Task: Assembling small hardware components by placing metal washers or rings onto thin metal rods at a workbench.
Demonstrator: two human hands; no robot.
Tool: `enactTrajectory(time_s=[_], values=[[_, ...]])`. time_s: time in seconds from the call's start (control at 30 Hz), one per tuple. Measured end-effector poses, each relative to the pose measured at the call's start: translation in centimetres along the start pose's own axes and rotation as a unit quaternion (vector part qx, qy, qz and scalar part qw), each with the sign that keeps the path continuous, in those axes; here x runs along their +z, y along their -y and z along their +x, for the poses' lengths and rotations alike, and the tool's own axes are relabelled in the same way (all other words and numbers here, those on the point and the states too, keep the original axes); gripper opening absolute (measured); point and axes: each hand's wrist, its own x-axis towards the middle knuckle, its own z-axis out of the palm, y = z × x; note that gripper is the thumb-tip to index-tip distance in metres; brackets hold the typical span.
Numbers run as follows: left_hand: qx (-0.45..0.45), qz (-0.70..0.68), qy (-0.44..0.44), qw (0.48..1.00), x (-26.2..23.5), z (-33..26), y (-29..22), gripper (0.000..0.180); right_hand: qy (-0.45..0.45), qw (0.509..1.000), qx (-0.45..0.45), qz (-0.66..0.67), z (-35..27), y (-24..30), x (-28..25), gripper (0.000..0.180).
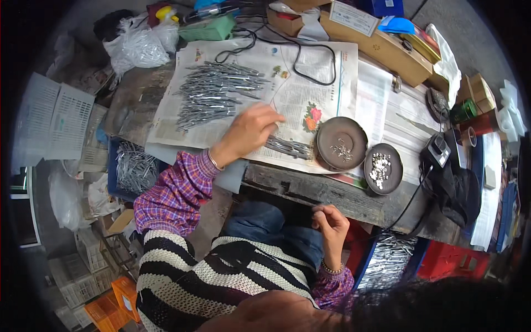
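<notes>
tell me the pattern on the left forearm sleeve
Plaid, mostly purple; the left forearm sleeve shows best in the head view.

Hands: two, one left hand (251,130) and one right hand (333,224). On the tabletop (138,105): two round dishes (331,129); two visible groups of slender metal parts (213,94), individual pieces too overlapped to number. Blue bins (112,169) of metal parts: two.

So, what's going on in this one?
A person sits at a worn wooden bench. Their left hand is over the newspaper, between a large spread of slim metal pieces and a smaller row. The right hand, fingers drawn together, is near the bench's front edge. Whether either grip holds anything is unclear. Two brown dishes hold small parts.
</notes>
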Motion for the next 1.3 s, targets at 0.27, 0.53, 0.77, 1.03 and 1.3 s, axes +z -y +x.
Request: enactTrajectory(time_s=[0.27, 0.53, 0.77, 1.03, 1.3], values=[[-0.059, 0.174, -0.030, 0.983, -1.7, 1.3, 6.7, 0.014, 0.006, 1.000, 0.008, 0.014, 0.3, 0.1, 0.5, 0.007], [-0.030, 0.192, -0.050, 0.980, -1.3, 1.3, 6.9, 0.008, 0.005, 1.000, -0.004, -0.018, 0.3, 0.7, 0.6, 0.008], [-0.104, -0.171, -0.091, 0.976, -3.4, 1.5, 1.0, 0.013, 0.000, 0.999, -0.035, 0.004, 0.5, 1.2, 0.5, 0.009], [0.029, -0.395, 0.165, 0.903, 1.0, 0.8, -9.6, 0.013, -0.017, 0.981, -0.184, -0.066, 0.9, 2.4, 1.1, 0.029], [0.047, -0.385, 0.201, 0.899, 3.2, 1.7, -11.6, 0.013, -0.007, 0.993, -0.086, 0.077, -0.4, 1.3, 0.1, 0.026]])
